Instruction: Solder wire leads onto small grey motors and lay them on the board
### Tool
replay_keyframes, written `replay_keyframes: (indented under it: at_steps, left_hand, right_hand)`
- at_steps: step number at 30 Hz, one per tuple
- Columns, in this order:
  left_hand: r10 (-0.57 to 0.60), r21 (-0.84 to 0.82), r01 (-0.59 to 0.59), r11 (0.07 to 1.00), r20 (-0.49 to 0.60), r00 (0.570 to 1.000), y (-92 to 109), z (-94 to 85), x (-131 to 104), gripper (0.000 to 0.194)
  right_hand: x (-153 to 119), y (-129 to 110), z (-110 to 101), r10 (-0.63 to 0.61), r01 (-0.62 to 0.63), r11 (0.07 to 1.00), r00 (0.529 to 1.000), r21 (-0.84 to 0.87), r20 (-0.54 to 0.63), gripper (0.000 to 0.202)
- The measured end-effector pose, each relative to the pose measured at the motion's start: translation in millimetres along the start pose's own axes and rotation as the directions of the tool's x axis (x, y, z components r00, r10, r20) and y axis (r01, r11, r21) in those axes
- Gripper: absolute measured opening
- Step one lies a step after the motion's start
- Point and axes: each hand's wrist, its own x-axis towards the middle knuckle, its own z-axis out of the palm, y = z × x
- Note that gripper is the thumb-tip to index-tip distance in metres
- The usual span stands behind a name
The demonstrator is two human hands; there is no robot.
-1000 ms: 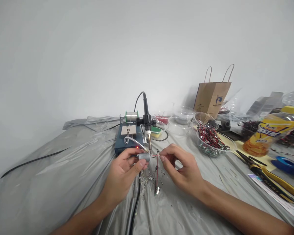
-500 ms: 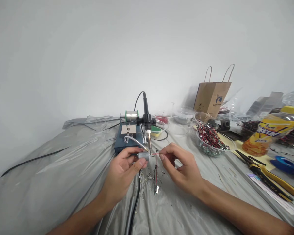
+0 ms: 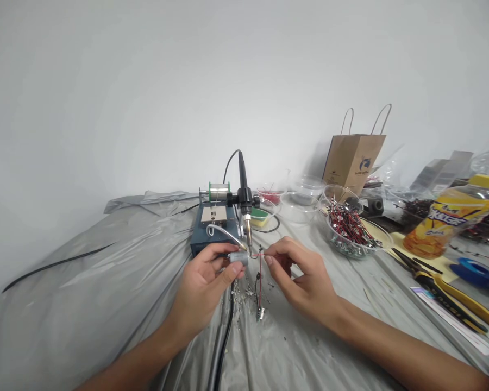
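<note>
Between thumb and fingers, my left hand (image 3: 207, 279) holds a small silver motor (image 3: 239, 258) beneath a soldering iron (image 3: 244, 190) clamped tip-down. The iron's tip is right at the motor's right end; whether they touch is too small to tell. My right hand (image 3: 305, 274) pinches a thin red wire (image 3: 260, 254) that reaches toward that same end. From it a red and black lead hangs down to a small white connector (image 3: 261, 314). A solder feed tube (image 3: 227, 233) curves from the blue soldering station (image 3: 201, 228) to the iron's tip.
A green solder spool (image 3: 219, 191) sits on the station. Behind my right hand stand clear bowls, one full of wired parts (image 3: 352, 231). Farther right are a paper bag (image 3: 348, 163), a drink bottle (image 3: 450, 217), pliers (image 3: 444, 290) and blue tape (image 3: 475, 271). Solder scraps litter the sheet.
Both hands keep practically the same position, motor and wire still held at the iron's tip. The view has shifted very slightly.
</note>
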Motion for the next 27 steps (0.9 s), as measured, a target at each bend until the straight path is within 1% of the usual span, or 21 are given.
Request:
replay_keyframes:
  at_steps: [9, 12, 16, 23, 27]
  left_hand:
    - [0.014, -0.008, -0.014, 1.000, 0.006, 1.000, 1.3, 0.5, 1.7, 0.029]
    - [0.010, -0.014, -0.010, 1.000, 0.000, 1.000, 2.3, 1.7, 2.0, 0.031]
    - [0.012, -0.020, -0.012, 1.000, -0.018, 1.000, 3.6, 2.7, 1.9, 0.036]
    - [0.027, -0.020, -0.027, 0.999, -0.014, 1.000, 1.9, 2.2, 1.8, 0.033]
    - [0.026, -0.021, -0.026, 0.999, -0.014, 1.000, 2.5, 3.0, 2.1, 0.035]
  right_hand:
    - [-1.1, 0.7, 1.3, 0.014, -0.014, 1.000, 1.000, -0.002, 0.015, 0.010]
    - [-0.7, -0.5, 1.0, 0.015, -0.015, 1.000, 1.000, -0.010, 0.017, 0.009]
    - [-0.3, -1.4, 0.5, 0.006, -0.006, 1.000, 1.000, -0.014, 0.013, 0.009]
    - [0.9, -0.5, 0.2, -0.046, 0.045, 0.999, 0.999, -0.024, -0.014, 0.008]
    - [0.2, 1.0, 0.4, -0.045, 0.045, 0.999, 0.999, -0.029, -0.008, 0.008]
